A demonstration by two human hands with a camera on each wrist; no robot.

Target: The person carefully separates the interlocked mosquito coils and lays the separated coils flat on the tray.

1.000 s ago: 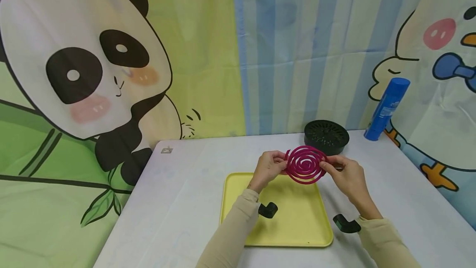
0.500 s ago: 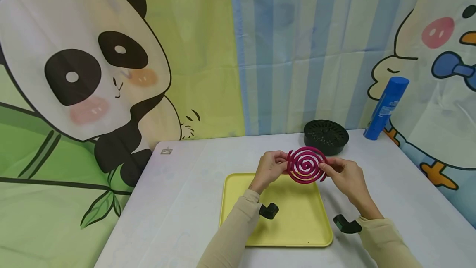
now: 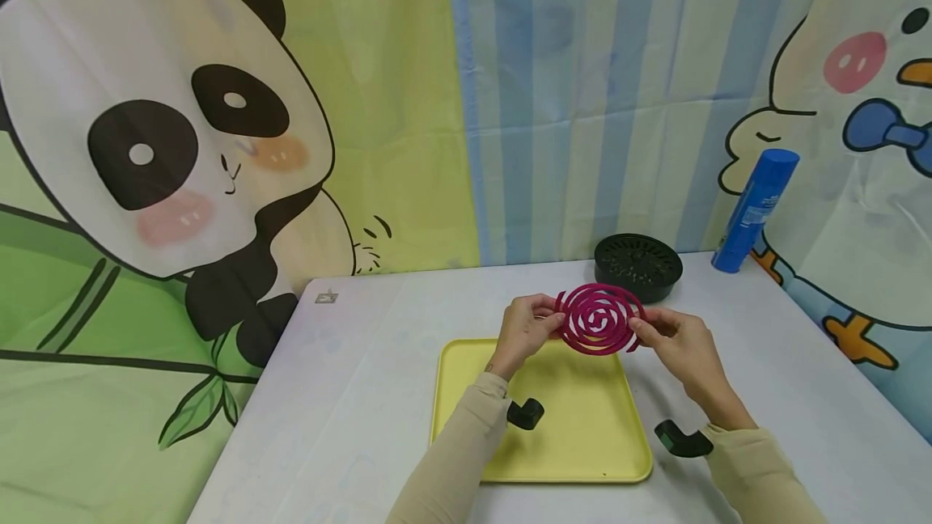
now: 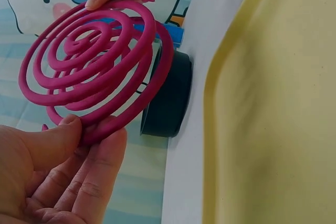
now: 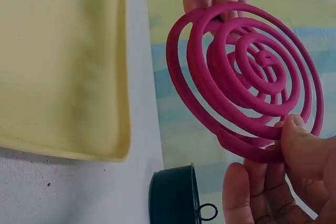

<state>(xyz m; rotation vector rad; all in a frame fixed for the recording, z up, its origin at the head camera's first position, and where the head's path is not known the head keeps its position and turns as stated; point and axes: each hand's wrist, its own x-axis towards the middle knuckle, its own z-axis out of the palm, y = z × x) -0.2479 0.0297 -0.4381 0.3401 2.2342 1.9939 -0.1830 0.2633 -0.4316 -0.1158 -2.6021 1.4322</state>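
Both hands hold a pair of magenta mosquito coils [image 3: 599,320] up over the far part of the yellow tray [image 3: 575,447]. The left hand [image 3: 523,334] pinches the left rim between thumb and fingers. On the opposite rim, the right hand [image 3: 680,346] has its thumb on the near face and fingers behind. In the left wrist view, the spiral rings of the coils [image 4: 118,124] stand apart in layers, one spiral in front of another. The right wrist view shows the same gaps between the coils [image 5: 195,56], with the rims gripped at both ends.
A round black mosquito coil holder [image 3: 637,265] with a slotted lid stands at the back of the white table [image 3: 364,395]. To its right is a tall blue spray can [image 3: 757,213]. A small metal stand [image 3: 326,296] lies at the back left corner. Printed curtains hang behind.
The coils have tilted and shifted slightly between the hands, moving a little left and up over the last half second. Both hands keep their grip on the rims.
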